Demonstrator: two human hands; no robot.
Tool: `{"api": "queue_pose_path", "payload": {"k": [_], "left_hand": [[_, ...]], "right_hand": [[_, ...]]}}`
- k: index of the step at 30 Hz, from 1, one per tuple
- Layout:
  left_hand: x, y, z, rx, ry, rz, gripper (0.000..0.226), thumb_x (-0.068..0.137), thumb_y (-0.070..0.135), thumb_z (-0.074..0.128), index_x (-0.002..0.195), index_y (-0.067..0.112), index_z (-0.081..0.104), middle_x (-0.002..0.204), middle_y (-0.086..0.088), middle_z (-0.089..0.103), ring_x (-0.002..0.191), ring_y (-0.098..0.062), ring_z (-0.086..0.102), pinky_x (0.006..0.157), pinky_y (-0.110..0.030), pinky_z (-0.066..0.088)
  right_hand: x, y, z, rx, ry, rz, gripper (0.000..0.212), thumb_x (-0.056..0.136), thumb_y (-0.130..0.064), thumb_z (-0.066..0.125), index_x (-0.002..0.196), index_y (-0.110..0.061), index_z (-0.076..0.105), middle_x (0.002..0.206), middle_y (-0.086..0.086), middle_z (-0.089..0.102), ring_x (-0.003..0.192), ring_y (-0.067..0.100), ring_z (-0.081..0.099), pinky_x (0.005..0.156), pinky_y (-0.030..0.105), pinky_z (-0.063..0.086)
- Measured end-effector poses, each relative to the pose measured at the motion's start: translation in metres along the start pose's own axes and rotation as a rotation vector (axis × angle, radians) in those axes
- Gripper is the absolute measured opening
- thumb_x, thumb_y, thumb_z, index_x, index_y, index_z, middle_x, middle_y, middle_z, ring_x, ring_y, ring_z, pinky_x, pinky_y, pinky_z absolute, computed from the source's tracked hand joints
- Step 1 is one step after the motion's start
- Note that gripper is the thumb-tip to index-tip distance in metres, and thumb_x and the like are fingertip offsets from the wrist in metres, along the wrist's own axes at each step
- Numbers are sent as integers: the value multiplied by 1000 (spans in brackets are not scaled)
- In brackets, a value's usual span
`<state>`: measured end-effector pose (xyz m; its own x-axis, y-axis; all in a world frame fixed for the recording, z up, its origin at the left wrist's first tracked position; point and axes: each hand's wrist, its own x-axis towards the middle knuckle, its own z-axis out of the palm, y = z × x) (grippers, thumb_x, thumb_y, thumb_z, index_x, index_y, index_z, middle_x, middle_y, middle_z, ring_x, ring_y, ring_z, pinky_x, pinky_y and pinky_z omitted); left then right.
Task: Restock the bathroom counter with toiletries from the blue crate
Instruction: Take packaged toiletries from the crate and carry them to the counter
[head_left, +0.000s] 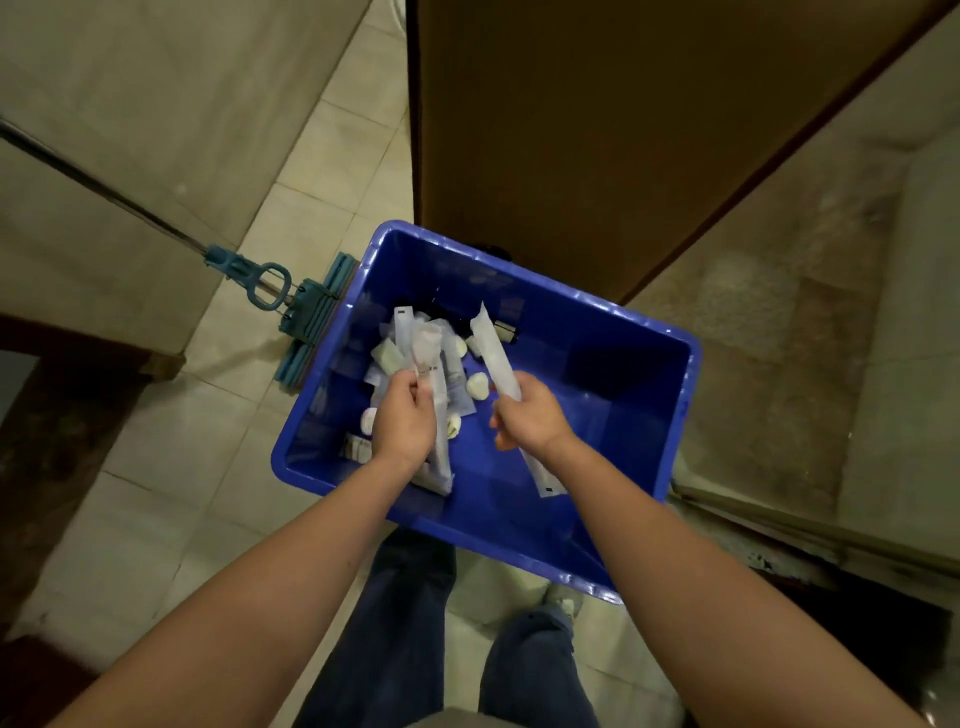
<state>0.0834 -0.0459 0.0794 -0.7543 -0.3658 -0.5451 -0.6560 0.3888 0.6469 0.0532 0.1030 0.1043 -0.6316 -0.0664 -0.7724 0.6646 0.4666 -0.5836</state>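
Both hands reach into the blue crate (597, 332) on the tiled floor (156, 467). The left hand (404, 422) has its grip closed around a bundle of long white sachets (435, 374). The right hand (527, 415) has its grip pinching a single long sachet (494, 353), which tilts up and away. Small loose toiletries (478, 387) lie between and beyond both grips. A mop (306, 317) rests left of the crate.
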Motion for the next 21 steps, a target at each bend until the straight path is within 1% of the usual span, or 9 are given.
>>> {"api": "queue_pose_path", "payload": {"k": [2,3,5,7,10,13,15,17,21], "left_hand": [[-17,15,4,-11,-3,16,19,103,26,39,99,10,49,80,2,51,71,-17,49,65,-32,38],[-27,24,5,-19,0,25,18,103,25,39,98,10,47,78,4,50,69,-15,48,63,-32,37],[-43,40,11,-65,-8,42,16,103,19,37,94,7,44,74,2,48,65,-16,46,56,-27,37],[-60,55,18,-152,-50,28,18,102,16,33,94,3,44,72,-5,57,60,-17,53,53,-22,42],[-87,74,31,-255,-134,-4,28,102,18,32,113,1,51,81,-9,72,59,-19,67,58,-33,53],[-121,95,42,-271,-156,36,27,101,15,33,113,0,52,76,-10,70,55,-21,66,54,-29,50],[-145,108,47,-257,-162,64,27,102,15,33,111,1,53,76,-10,70,58,-23,67,54,-28,50],[-166,117,53,-228,-162,96,28,102,18,32,108,3,55,76,-9,71,59,-23,69,56,-29,51],[-204,131,61,-236,-193,128,23,102,20,35,108,7,53,79,-10,72,61,-22,71,67,-35,57]], "right_hand": [[-18,2,-16,2,41,-36,14,92,-11,45,101,-14,56,70,3,51,62,19,47,54,35,46],[-29,2,-24,18,59,-46,9,93,-19,48,94,-14,55,68,1,48,62,18,43,56,34,41],[-50,4,-39,59,81,-34,26,95,-37,45,88,-15,55,66,-1,46,60,16,40,59,34,35],[-69,7,-55,103,88,-9,41,97,-47,34,92,-17,62,64,-3,47,57,14,40,58,32,33],[-100,14,-81,111,113,-19,35,98,-37,35,84,-17,59,60,-2,43,51,13,36,53,29,30],[-133,28,-106,88,136,-77,28,93,-21,46,66,-18,41,55,-4,40,41,9,35,44,22,28],[-155,39,-120,78,142,-104,23,93,-20,50,71,-15,47,60,-3,49,48,9,46,48,21,36],[-176,49,-132,63,143,-129,12,92,-17,51,82,-12,55,72,2,57,62,16,55,57,27,43],[-209,67,-153,41,201,-199,11,90,-11,51,85,-8,60,75,7,61,63,20,59,60,31,49]]}}
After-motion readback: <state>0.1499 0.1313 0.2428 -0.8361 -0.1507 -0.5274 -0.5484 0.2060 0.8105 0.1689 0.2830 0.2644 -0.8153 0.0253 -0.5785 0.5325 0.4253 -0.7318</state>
